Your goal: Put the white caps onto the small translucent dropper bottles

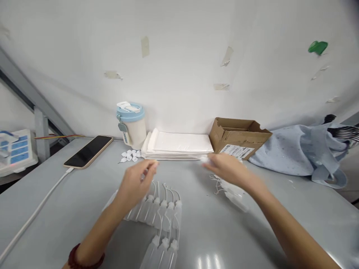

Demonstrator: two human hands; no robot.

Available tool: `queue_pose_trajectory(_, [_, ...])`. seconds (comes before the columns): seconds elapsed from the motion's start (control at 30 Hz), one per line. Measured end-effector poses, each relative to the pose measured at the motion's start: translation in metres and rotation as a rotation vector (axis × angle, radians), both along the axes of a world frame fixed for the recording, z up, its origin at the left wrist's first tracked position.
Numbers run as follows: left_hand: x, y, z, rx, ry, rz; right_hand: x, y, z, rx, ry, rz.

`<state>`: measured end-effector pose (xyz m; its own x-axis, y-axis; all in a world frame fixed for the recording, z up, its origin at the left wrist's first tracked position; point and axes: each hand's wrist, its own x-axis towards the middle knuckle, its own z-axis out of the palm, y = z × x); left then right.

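My left hand (137, 183) is closed in a pinch above a row of small translucent plastic bottles (155, 209) with thin, bent nozzle tubes. Whatever lies between its fingertips is too small to make out. Several more bottles (162, 254) of the same kind lie nearer to me, tubes pointing away. Over on the right, my right hand (228, 168) is blurred, its fingers closed on a small white piece (205, 159) whose kind does not show. Beneath that hand lies a heap of similar bottles (234, 196), partly hidden by it. Small white caps (130, 155) sit in a pile by the tumbler.
Along the wall stand a cream tumbler with a blue lid (131, 125), a stack of white padded envelopes (181, 144) and an open cardboard box (238, 138). A phone (89, 151) with a charging cable lies left. Light-blue fabric (291, 149) is bunched at right.
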<state>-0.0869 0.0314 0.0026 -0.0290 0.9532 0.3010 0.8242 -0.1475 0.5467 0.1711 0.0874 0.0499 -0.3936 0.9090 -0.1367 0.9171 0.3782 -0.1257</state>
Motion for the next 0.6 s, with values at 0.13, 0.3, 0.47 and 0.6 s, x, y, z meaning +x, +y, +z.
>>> queue_pose_trajectory(0.13, [-0.052, 0.021, -0.008, 0.073, 0.136, 0.283, 0.034, 0.02, 0.004, 0.046, -0.155, -0.182])
queue_pose_trajectory(0.3, [-0.096, 0.035, -0.025, -0.009, 0.321, 0.334, 0.056, 0.03, 0.002, -0.002, -0.221, -0.27])
queue_pose_trajectory(0.47, [-0.102, 0.04, -0.038, -0.088, 0.424, 0.273, 0.064, 0.032, 0.005, -0.003, -0.239, -0.314])
queue_pose_trajectory(0.6, [-0.1, 0.042, -0.042, -0.101, 0.452, 0.285, 0.063, 0.024, 0.012, 0.042, -0.26, -0.34])
